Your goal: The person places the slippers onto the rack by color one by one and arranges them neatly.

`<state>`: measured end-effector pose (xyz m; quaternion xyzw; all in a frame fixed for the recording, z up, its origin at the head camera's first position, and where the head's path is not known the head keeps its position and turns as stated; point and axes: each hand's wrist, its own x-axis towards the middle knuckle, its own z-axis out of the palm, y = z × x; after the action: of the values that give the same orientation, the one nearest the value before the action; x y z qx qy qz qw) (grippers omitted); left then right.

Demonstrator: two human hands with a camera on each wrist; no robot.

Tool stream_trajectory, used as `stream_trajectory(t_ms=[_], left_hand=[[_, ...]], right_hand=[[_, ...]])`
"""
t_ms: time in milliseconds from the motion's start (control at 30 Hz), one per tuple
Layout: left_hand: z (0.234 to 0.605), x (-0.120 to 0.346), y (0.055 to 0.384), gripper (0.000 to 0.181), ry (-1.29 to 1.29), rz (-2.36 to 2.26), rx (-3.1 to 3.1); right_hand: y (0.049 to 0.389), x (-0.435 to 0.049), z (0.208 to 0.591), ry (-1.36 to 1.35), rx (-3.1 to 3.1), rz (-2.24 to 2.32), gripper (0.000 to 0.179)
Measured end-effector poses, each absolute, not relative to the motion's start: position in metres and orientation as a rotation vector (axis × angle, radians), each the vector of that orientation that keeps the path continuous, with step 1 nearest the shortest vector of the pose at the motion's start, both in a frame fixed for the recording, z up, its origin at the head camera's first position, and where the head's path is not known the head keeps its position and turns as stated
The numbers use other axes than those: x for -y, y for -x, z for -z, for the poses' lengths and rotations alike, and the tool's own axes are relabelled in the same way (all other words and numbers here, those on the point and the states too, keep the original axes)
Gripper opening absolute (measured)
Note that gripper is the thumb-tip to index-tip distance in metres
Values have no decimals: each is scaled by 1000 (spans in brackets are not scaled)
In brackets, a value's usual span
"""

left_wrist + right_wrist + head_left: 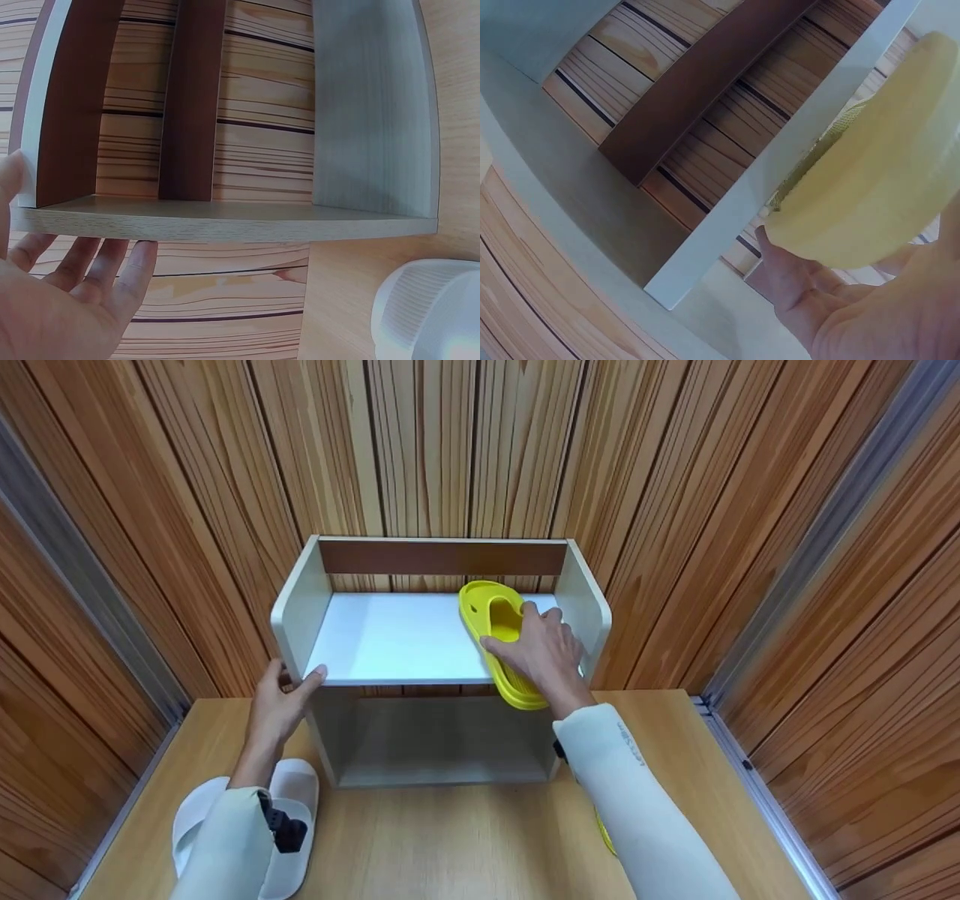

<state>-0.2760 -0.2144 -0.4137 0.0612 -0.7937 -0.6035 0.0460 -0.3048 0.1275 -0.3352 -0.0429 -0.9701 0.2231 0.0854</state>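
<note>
A yellow clog point(480, 604) is in my right hand point(551, 652), over the right part of the white upper board point(390, 637) of a small two-tier shelf. In the head view my thumb presses one side of the clog and my fingers grip the other. The right wrist view shows the clog's sole point(870, 172) tilted over the board's front edge point(780, 161). My left hand point(277, 701) holds the shelf's left side. Its thumb rests at the upper board's front edge, and its fingers point(135, 274) lie along the outside of the side panel point(225, 223).
White slides point(289, 840) lie on the wooden surface at the left, partly behind my left sleeve. A yellow edge point(604, 834) shows beside my right sleeve. Wood-plank walls point(420, 442) stand behind and at both sides. The shelf's lower board point(442, 742) sits beneath the upper one.
</note>
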Motion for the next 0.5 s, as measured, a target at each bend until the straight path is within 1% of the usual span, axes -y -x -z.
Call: stream_trajectory(t_ms=[300,500], left_hand=[[411,214,277,79,-191,1833,2414],[411,212,276,79,-195,1833,2427]], right_hand=[[323,-119,332,179,2916,-688,87],[327,-117,334,197,2908,-712,87]])
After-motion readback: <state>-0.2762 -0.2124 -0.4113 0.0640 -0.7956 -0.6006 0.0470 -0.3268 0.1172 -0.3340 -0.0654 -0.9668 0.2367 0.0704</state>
